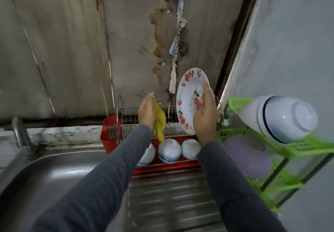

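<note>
I have the plate (188, 94) up in my right hand (205, 116), which clasps its right rim with one finger running up the edge. The plate stands on edge, nearly upright and leaning a little to the right at the top, with its flowered face turned left. My left hand (146, 111) is level with it and holds the yellow cloth (160, 123) against the palm. The fingers look fairly straight, and the loose end of the cloth hangs down below the wrist. Cloth and plate are near each other but apart, with a strip of wall showing between them. Both hang over the wire dish rack (130, 116), and the plate's lower edge is close above the back slots. Three bowls (169, 150) sit upside down in the front row, over the red tray (162, 167). As I read it, the next move turns on that gap. The face to be wiped looks straight at the cloth hand, so the left hand is the nearer one and only has to travel right. If I slot the plate instead, it goes straight down, on edge as it stands. A wet rim could slip in my grip.
</note>
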`<state>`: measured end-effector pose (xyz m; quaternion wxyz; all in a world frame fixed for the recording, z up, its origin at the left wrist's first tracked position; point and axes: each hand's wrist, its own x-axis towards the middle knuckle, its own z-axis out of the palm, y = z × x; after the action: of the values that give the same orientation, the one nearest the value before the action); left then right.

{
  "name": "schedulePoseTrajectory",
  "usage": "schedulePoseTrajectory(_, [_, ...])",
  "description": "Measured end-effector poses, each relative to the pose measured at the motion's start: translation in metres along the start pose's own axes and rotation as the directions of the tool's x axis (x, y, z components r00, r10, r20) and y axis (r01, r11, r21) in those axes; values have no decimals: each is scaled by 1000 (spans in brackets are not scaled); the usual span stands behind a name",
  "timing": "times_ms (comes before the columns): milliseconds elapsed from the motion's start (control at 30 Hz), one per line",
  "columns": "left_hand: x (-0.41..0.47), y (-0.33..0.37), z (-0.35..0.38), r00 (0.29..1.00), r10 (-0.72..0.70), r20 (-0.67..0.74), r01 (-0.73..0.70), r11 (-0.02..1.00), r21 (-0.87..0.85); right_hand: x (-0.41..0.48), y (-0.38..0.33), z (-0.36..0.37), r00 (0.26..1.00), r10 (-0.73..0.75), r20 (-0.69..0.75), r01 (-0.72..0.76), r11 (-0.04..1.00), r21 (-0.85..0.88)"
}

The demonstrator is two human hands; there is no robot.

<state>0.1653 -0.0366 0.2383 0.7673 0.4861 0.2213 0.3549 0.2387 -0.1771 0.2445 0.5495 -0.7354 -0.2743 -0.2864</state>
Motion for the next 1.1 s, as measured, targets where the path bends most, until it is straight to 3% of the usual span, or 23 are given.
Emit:
schedulePoseTrajectory(133, [14, -5, 0, 997, -63, 45, 67, 991, -112, 7, 1, 13, 1000, -23, 20, 25, 990, -140])
schedulePoseTrajectory(333, [35, -19, -9, 990, -128, 59, 129, 991, -15, 14, 27, 43, 999, -19, 48, 25, 992, -125])
schedulePoseTrajectory(433, [40, -25, -10, 991, -119, 55, 118, 993, 28, 16, 43, 59, 999, -5, 47, 15, 979, -203])
schedulePoseTrajectory(833, [49, -55, -22, 994, -90, 54, 84, 991, 104, -1, 69, 65, 998, -10, 68, 19, 990, -139])
schedulePoseTrajectory(1100, [28, -50, -25, 995, -93, 35, 92, 996, 10, -26, 52, 47, 995, -59, 78, 73, 979, -191])
